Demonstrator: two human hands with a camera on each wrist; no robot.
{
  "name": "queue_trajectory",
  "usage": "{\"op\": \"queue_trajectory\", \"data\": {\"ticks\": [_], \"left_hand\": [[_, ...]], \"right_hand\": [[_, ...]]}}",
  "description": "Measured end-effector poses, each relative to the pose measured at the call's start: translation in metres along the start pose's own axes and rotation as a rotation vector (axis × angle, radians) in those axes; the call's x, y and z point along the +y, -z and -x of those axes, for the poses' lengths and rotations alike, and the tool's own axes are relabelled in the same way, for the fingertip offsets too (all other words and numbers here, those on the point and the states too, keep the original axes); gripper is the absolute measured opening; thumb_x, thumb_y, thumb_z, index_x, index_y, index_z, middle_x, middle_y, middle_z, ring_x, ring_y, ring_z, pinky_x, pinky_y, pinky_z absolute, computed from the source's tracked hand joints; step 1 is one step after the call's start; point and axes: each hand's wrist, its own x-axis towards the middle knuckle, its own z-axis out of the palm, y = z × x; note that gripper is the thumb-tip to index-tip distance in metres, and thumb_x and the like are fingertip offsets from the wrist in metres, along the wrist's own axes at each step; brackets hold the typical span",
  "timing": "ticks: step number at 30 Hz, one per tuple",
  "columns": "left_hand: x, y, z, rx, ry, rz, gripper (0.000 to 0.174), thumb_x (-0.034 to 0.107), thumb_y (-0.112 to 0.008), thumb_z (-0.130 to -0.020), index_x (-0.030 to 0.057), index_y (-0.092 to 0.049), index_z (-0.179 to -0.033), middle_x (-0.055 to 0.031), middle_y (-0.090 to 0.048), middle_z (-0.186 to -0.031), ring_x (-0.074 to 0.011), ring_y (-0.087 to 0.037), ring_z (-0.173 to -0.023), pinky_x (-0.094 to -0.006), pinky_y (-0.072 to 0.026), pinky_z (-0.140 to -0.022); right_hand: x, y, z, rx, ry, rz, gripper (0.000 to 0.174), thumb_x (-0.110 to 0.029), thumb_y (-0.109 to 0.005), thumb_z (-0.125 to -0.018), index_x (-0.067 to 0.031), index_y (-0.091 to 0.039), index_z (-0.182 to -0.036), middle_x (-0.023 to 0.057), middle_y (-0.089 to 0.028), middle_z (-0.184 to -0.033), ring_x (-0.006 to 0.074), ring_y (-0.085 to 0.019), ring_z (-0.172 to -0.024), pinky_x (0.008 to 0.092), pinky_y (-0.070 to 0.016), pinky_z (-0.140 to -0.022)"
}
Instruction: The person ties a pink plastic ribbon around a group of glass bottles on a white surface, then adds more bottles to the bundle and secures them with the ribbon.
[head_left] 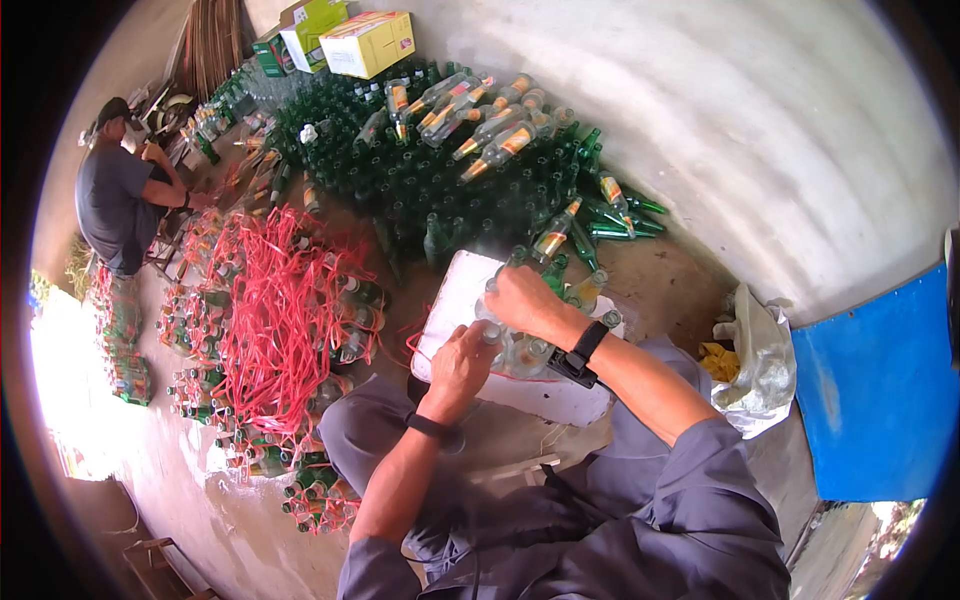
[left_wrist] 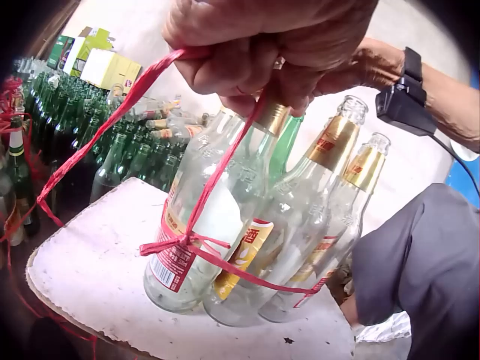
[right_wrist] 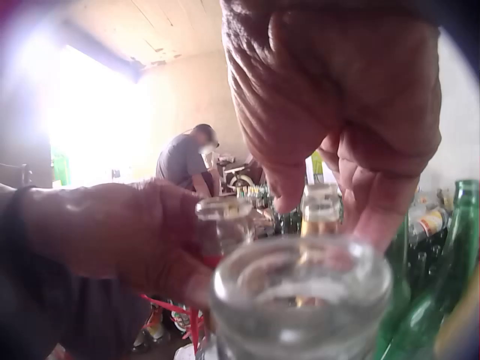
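Note:
Several clear glass bottles (left_wrist: pixel 180 225) stand upright in a cluster on a white board (left_wrist: pixel 82 247), with a red plastic strip (left_wrist: pixel 247 271) knotted round their lower bodies. My left hand (head_left: pixel 462 370) is at the left of the cluster, its curled fingers gripping the strip, which rises from the knot and trails down at the left in the left wrist view. My right hand (head_left: pixel 530 300) reaches over the bottle tops. In the right wrist view its thumb and fingers come down on either side of a gold-collared bottle neck (right_wrist: pixel 321 208). A green bottle (left_wrist: pixel 283 150) stands within the cluster.
Green bottles (head_left: pixel 370 170) crowd the floor ahead, with labelled clear bottles lying on top. Red strips (head_left: pixel 275 320) cover tied bottle bundles at left. A seated person (head_left: pixel 125 190) works far left. A white sack (head_left: pixel 755 370) and blue panel (head_left: pixel 880 385) are at right.

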Motion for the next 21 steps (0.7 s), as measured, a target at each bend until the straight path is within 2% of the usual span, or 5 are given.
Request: {"op": "queue_trajectory", "data": {"ticks": [5, 7, 12, 14, 21], "left_hand": [[0.007, 0.004, 0.000, -0.005, -0.003, 0.001, 0.031, 0.023, -0.072, -0.084, 0.0090, -0.066, -0.110, -0.0127, -0.066, -0.088, -0.0292, -0.067, -0.079, -0.0396, -0.0518, -0.069], [0.010, 0.005, 0.000, 0.012, -0.004, 0.022, 0.028, 0.022, -0.068, -0.086, 0.0109, -0.064, -0.111, -0.0134, -0.064, -0.086, -0.0347, -0.065, -0.076, -0.0448, -0.0513, -0.067], [0.009, 0.004, -0.001, 0.002, 0.001, -0.006, 0.028, 0.022, -0.069, -0.086, 0.0121, -0.065, -0.112, -0.0111, -0.065, -0.087, -0.0313, -0.066, -0.077, -0.0428, -0.0516, -0.067], [0.010, 0.005, -0.001, -0.005, 0.006, -0.021, 0.028, 0.021, -0.069, -0.085, 0.0120, -0.065, -0.112, -0.0110, -0.065, -0.086, -0.0305, -0.067, -0.076, -0.0425, -0.0516, -0.067], [0.024, 0.011, -0.004, -0.016, 0.032, -0.040, 0.030, 0.019, -0.070, -0.084, 0.0096, -0.066, -0.113, -0.0098, -0.065, -0.084, -0.0267, -0.067, -0.074, -0.0393, -0.0517, -0.065]], "right_hand": [[-0.008, 0.064, 0.021, -0.055, -0.004, 0.046, 0.037, -0.028, -0.068, -0.085, 0.0088, -0.066, -0.082, 0.0284, -0.065, -0.073, 0.0446, -0.066, -0.073, 0.0484, -0.0535, -0.068], [-0.002, 0.108, 0.027, -0.009, -0.026, -0.039, 0.036, -0.031, -0.071, -0.085, 0.0045, -0.067, -0.088, 0.0240, -0.068, -0.078, 0.0401, -0.068, -0.076, 0.0441, -0.0536, -0.067], [0.075, 0.171, 0.037, 0.098, -0.239, 0.164, 0.034, -0.032, -0.071, -0.085, 0.0019, -0.070, -0.087, 0.0223, -0.069, -0.081, 0.0386, -0.068, -0.077, 0.0404, -0.0537, -0.069], [0.122, 0.170, 0.041, 0.030, -0.366, 0.253, 0.042, -0.036, -0.069, -0.085, 0.0030, -0.063, -0.071, 0.0252, -0.064, -0.074, 0.0437, -0.064, -0.077, 0.0506, -0.0501, -0.070], [0.211, 0.125, 0.055, -0.324, -0.641, 0.257, 0.038, -0.035, -0.071, -0.083, 0.0028, -0.070, -0.079, 0.0252, -0.069, -0.090, 0.0407, -0.067, -0.090, 0.0484, -0.0522, -0.080]]}}
